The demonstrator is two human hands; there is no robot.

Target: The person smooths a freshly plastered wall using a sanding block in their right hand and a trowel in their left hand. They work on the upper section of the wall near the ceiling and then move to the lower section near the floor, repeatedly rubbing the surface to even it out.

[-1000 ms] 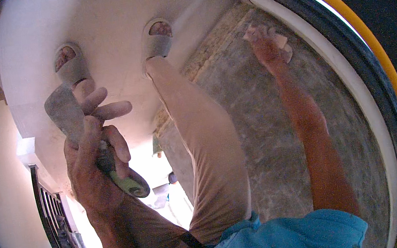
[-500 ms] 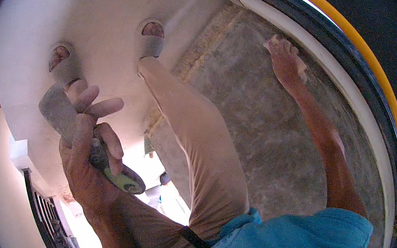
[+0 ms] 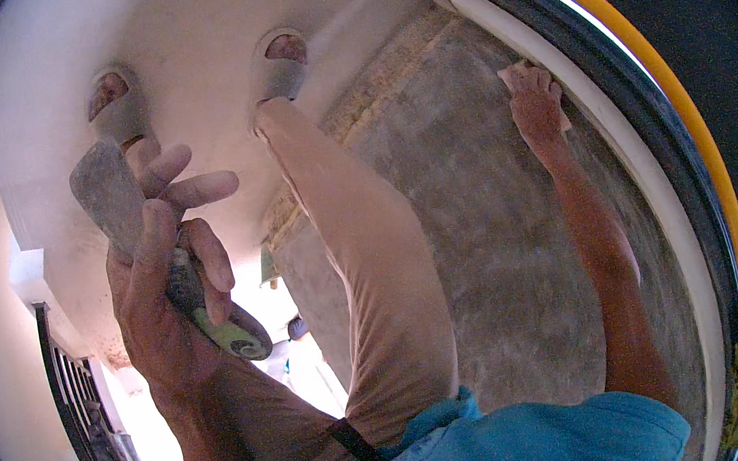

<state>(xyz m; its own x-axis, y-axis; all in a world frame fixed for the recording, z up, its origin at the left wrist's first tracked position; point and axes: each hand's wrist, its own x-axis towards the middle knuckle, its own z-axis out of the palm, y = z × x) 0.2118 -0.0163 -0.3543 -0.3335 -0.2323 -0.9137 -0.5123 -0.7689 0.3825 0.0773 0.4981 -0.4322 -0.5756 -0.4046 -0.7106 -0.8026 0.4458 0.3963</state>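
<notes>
My left hand (image 3: 175,263) grips a putty knife, its wide grey blade (image 3: 110,200) pointing away from me and its dark and green handle (image 3: 239,337) lying across the palm. Two of the fingers stretch out past the handle. On the right, my right hand (image 3: 538,106) presses a pale, flat piece of sandpaper (image 3: 511,77) against the rough grey plaster surface (image 3: 499,242). Only the edges of the sandpaper show around the fingers. The hand sits close to the white border strip along that surface.
A white border strip (image 3: 593,102) and a yellow curved hose or pipe (image 3: 697,126) run along the right. My sandalled feet (image 3: 279,62) stand on a pale floor (image 3: 188,31). A dark railing (image 3: 70,387) is at the lower left, beside a bright opening.
My right hand has shifted slightly right along the grey surface with the sandpaper. The left hand and putty knife have risen a little in view, otherwise held the same.
</notes>
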